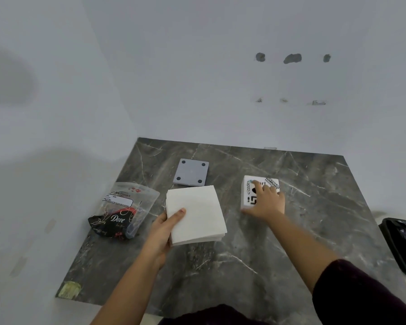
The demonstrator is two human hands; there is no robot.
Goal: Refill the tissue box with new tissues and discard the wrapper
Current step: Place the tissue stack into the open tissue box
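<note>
From the head camera we see the tissue box [256, 192], white with black stickers, on the dark marble table [279, 242]; we cannot tell what it holds. The wrapper [120, 209] lies at the left, looking emptied. A grey square lid [191, 172] rests behind the tissues. Our left hand [162, 233] grips the white tissue stack [196, 216], thumb on top. Our right hand [266, 202] lies over the box, fingers spread; whether it grips, we cannot tell. A black bin [401, 245] sits at the right edge.
</note>
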